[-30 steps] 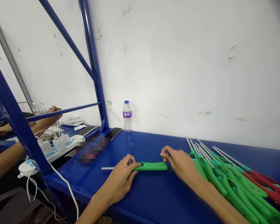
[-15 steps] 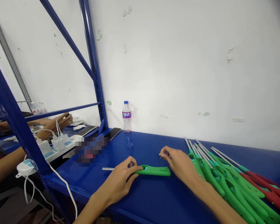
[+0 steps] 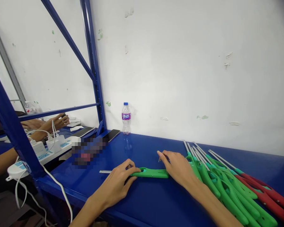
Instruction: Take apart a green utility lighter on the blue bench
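A green lighter with a metal tube (image 3: 153,173) lies across the blue table, its tube pointing left. My left hand (image 3: 120,179) pinches it near the front of the green body, fingers closed round it. Beside the lighter's right end is my right hand (image 3: 176,165), its fingers curled together around something small and thin, too small to name. Right of my right hand lies a pile of similar green lighters (image 3: 223,189), tubes toward the wall, with red ones (image 3: 262,192) at the far right.
A plastic bottle (image 3: 126,119) stands by the wall, near a phone (image 3: 112,135). Blue rack posts (image 3: 16,132) rise on the left. A white power strip (image 3: 61,146) with cables lies behind them, along with another person's hand (image 3: 58,123). A patch beside the phone is pixelated.
My right hand has come slightly closer to the lighter's right end and overlaps it in view. The whole view has shifted a little. My left hand keeps its hold.
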Tool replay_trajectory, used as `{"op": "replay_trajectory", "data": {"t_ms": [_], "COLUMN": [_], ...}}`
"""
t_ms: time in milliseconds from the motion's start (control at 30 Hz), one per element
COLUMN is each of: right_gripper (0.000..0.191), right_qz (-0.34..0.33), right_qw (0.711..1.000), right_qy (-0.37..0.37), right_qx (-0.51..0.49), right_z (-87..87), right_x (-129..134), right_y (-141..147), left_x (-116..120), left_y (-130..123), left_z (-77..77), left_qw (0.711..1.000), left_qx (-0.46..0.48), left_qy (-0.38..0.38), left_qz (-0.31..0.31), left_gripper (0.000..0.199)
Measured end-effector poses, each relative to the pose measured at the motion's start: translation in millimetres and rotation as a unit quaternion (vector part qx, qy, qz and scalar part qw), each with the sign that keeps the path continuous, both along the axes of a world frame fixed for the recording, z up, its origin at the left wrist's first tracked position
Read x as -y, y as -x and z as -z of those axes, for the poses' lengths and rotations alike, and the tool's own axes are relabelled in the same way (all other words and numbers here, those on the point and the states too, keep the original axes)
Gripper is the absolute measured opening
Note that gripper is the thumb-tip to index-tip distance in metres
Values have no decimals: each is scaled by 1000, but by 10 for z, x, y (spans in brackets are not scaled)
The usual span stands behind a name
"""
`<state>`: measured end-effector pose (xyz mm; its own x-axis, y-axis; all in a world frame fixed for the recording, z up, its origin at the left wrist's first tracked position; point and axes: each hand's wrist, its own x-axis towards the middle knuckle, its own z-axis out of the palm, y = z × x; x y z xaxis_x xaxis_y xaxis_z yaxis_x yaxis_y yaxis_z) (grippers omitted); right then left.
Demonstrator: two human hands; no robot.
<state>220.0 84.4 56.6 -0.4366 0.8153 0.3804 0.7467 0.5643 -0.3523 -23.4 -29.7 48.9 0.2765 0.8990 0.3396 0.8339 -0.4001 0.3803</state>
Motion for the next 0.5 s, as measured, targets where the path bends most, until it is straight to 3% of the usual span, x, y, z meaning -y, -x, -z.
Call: {"op": "replay_trajectory", "data": {"t_ms": [267, 367, 500], "right_gripper": [54, 45, 35], "right_qz": [-77, -119, -136], "right_qw": [997, 990, 983], "right_qy": [24, 71, 102], "right_qx": [-1, -10, -74], "right_z": [-131, -199, -253], "right_x": [93, 150, 166], "right_y": [-27, -43, -60], "left_x": [-27, -48, -72], "left_y": [35, 54, 87], "left_z": [57, 95, 163], "left_qw": [999, 994, 979], "left_qx": [-38, -54, -56], "left_qy": [-29, -84, -179], "left_qz": [-14, -44, -75], "left_gripper": [28, 32, 53]}}
